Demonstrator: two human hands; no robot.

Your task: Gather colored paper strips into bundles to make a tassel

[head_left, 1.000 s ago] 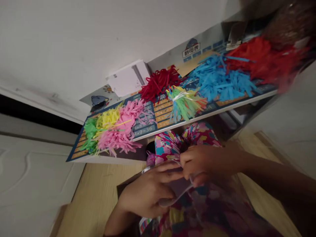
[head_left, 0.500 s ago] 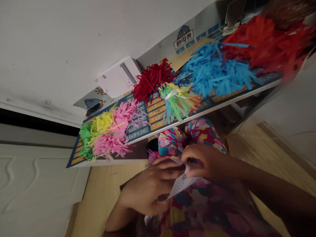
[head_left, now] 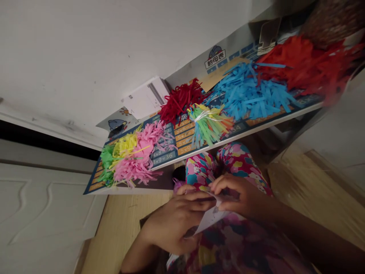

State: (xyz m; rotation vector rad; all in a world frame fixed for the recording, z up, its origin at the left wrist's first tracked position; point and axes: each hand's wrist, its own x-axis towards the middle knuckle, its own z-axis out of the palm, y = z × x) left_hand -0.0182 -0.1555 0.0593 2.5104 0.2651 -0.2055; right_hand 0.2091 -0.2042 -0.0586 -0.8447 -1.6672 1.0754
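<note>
Over my lap, both hands hold a thin whitish sheet with a few faint dark marks; whether it is paper or plastic film I cannot tell. My left hand is closed on its left side, fingers laid across it and thumb below. Its upper edge is pinched between the thumb and fingers of my right hand. My fingers hide part of the sheet. Beyond my knees, a multicoloured tassel tied with white string lies near the edge of the table.
Piles of blue strips, red strips, dark red strips and pink strips cover parts of the table. Yellow strips and green strips lie at its left end. A white box leans by the wall.
The view has tilted slightly, so the table and its piles appear a little lower and further right. Both hands keep the sheet, with only small finger shifts.
</note>
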